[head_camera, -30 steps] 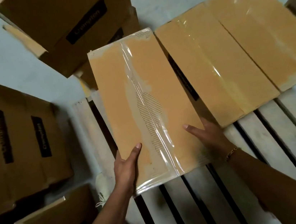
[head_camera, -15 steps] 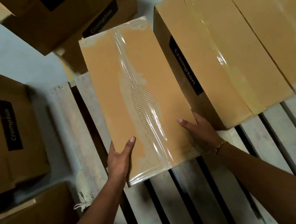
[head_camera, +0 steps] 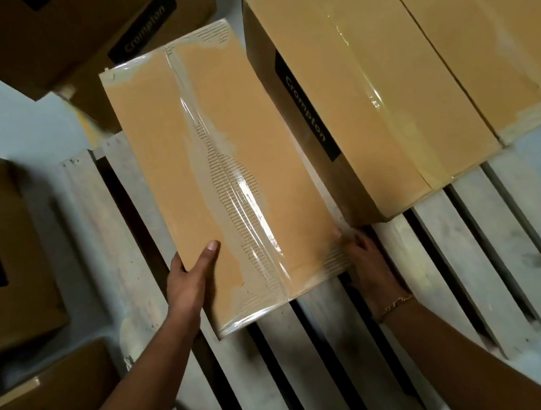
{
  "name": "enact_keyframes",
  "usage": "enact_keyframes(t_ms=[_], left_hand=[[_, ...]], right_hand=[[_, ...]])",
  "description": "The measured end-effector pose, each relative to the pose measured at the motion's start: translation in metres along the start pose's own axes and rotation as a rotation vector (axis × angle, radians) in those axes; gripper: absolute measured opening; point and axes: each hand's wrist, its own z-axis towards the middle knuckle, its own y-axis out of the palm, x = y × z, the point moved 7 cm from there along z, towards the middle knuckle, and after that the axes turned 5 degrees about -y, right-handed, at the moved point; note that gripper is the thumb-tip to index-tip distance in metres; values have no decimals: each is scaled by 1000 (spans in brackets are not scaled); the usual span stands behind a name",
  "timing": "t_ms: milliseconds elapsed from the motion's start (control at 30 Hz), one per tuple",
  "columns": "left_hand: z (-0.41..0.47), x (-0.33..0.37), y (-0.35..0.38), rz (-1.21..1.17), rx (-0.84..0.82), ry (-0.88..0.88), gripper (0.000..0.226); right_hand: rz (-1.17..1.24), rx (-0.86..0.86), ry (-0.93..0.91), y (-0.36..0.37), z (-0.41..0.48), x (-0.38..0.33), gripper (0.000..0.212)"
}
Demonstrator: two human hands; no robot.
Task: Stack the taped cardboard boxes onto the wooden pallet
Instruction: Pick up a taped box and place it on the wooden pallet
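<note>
The left hand (head_camera: pixel 188 282) grips the taped box (head_camera: pixel 158 150) by its near left edge, thumb on top. The right hand (head_camera: pixel 369 260) holds the near right corner, its fingers partly hidden. The box is between both hands, over the wooden pallet (head_camera: pixel 467 247). Another box (head_camera: pixel 369 105) sits just past the right hand.

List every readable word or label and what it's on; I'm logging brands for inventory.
"Crompton": black strip, side of the taped box on the pallet.
"Crompton": black strip, stacked box at top left.
"Crompton": black strip, floor box at far left.
Held box: tape only, no print visible.
Cut-off label at the top edge: unreadable.
</note>
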Motion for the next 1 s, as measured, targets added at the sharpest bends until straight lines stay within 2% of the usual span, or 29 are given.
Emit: enact_keyframes(t_ms=[100,133,233,300,433,500,567,733,800,933,1000], left_hand=[[8,1,4,-54,-7,-50,84],[10,2,5,-73,1,-63,82],[12,1,5,-83,32,-72,84],[12,2,5,-102,47,-58,75],[15,10,18,-129,38,-35,55],[18,19,29,-139,18,-34,46],[22,27,38,-150,8,-29,47],[26,42,52,-141,4,-42,57],[25,48,55,-135,5,-45,56],[22,52,60,-125,4,-45,57],[21,53,62,-118,14,-45,59]], right_hand=[[122,15,144,7,-15,40,79],[163,6,170,11,-17,47,76],[311,-23,209,26,-18,51,72],[384,-14,196,31,-16,50,68],[360,19,98,23,-4,39,86],[350,25,53,19,2,23,71],[351,47,25,13,7,11,56],[349,41,32,10,23,-1,95],[353,43,26,9,28,-4,94],[373,62,17,5,32,-9,78],[384,70,22,4,32,-10,83]])
